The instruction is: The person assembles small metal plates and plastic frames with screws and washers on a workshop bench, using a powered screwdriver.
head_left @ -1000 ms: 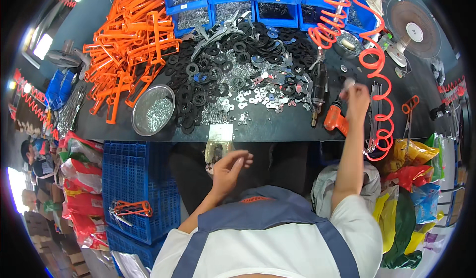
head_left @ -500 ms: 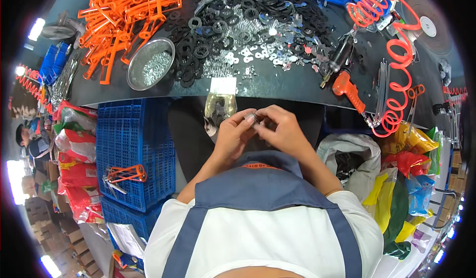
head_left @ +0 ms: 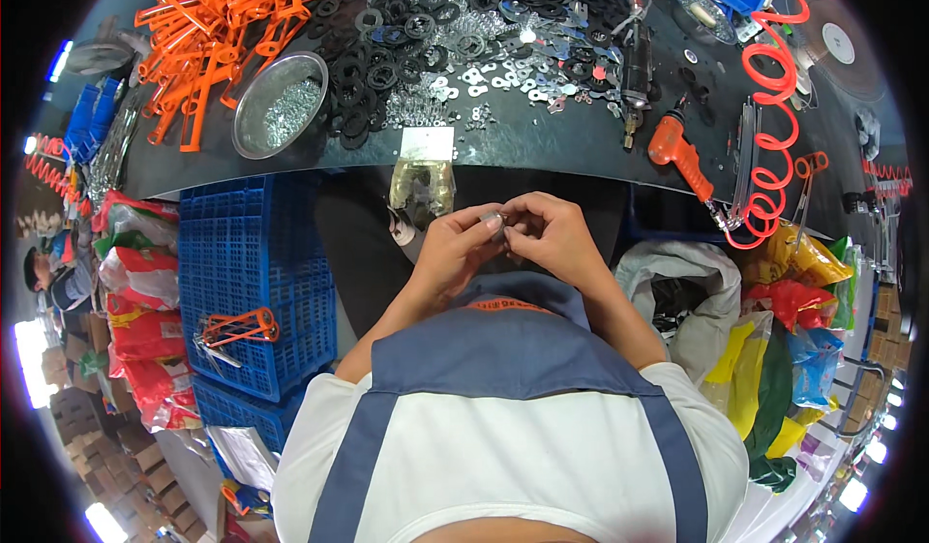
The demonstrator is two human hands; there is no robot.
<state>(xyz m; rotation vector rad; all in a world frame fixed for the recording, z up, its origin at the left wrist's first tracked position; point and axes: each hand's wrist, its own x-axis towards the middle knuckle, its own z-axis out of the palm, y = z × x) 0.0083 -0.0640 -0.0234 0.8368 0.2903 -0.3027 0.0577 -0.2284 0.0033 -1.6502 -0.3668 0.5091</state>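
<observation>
Two hands met just below the table's near edge, fingertips pinched together over a small metal part. The left hand came up from seven o'clock, wrist bent, thumb and forefinger closed narrow on the part's left side. The right hand arrived from five o'clock, fingers curled inward and pressing the same piece from the right — the two hands touched at the fingertips. What kind of part it was could not be told; it was tiny and half hidden by the fingers. Both forearms rose bare from white short sleeves, elbows spread apart, over a blue-grey apron.

At twelve o'clock from the hands, a clear plastic bag hung off the edge of the dark table, under a small white card. Beyond it at twelve lay a heap of black rubber rings mixed with flat silver metal pieces. At eleven o'clock sat a round steel bowl of small silver parts, and past it a pile of orange plastic pieces. At two o'clock lay an orange-handled tool — near it a coiled orange hose. At nine o'clock stood stacked blue crates.
</observation>
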